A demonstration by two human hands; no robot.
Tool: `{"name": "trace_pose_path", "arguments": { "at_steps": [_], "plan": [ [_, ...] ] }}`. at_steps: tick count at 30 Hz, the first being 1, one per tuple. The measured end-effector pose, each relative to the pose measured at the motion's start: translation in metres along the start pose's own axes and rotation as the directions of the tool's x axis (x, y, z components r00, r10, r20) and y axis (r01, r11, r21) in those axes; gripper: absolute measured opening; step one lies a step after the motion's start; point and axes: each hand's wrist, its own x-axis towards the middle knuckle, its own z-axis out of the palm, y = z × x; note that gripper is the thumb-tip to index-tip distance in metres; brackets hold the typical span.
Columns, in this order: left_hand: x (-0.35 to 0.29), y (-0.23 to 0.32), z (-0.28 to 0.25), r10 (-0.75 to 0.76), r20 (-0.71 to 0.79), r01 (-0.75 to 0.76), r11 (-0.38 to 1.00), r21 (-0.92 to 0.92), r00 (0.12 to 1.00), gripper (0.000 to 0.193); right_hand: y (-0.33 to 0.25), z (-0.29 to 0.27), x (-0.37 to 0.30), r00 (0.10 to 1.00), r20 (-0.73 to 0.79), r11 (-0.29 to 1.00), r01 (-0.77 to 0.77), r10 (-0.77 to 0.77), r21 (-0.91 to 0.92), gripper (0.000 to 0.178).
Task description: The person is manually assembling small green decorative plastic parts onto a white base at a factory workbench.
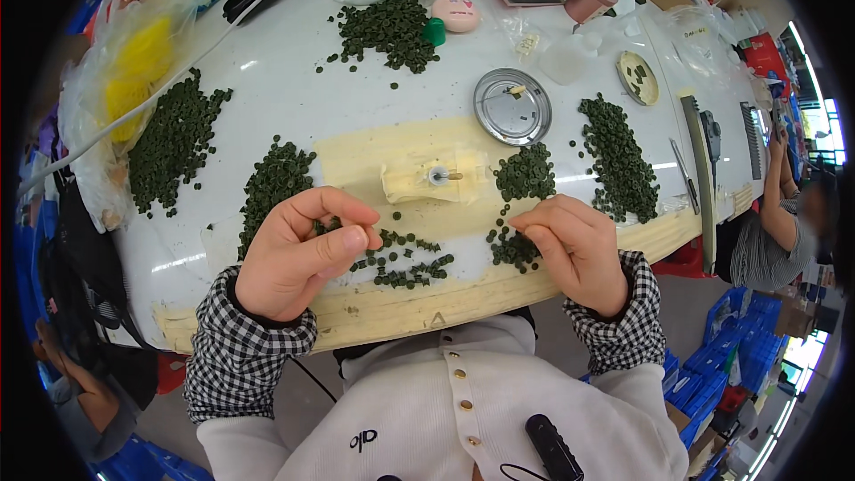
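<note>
My left hand (pixel 307 251) hovers left of the middle, loosely curled, its thumb and index fingertips apart and nothing plainly between them. Below its fingertips lie scattered small dark green round pieces (pixel 414 276), some lined up in short rows. My right hand (pixel 574 248) has thumb and index finger pinched together over the edge of a small heap of the same pieces (pixel 515 249). Whatever sits in that pinch is too small to make out. Between and beyond both hands stands a small fixture (pixel 438 176) wrapped in cream tape, with a round metal part and a short brown pin.
More green heaps lie at left (pixel 174 142), back (pixel 387 31) and right (pixel 617 160). A round metal tin lid (pixel 513 107) lies behind the fixture. Tweezers (pixel 684 176) and a long metal strip (pixel 699 183) rest at right. A white cable (pixel 142 107) crosses the left side.
</note>
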Motion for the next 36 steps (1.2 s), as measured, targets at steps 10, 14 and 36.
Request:
{"name": "trace_pose_path", "arguments": {
  "at_steps": [10, 14, 36],
  "plan": [
    [-0.002, -0.006, 0.003, -0.048, 0.029, 0.047, 0.999, 0.015, 0.998, 0.014, -0.013, -0.006, -0.003, 0.992, 0.087, 0.983, 0.100, -0.088, -0.154, 0.015],
    [-0.001, -0.002, 0.015, -0.112, 0.034, 0.110, 0.993, 0.045, 0.993, 0.018, -0.014, 0.014, 0.001, 0.988, 0.035, 0.951, 0.153, -0.149, -0.270, 0.014],
    [0.007, -0.013, 0.012, -0.068, 0.147, 0.081, 0.993, -0.082, 0.987, 0.020, -0.053, 0.027, 0.008, 0.990, -0.136, 0.978, 0.000, 0.029, 0.207, 0.016]
  ]
}}
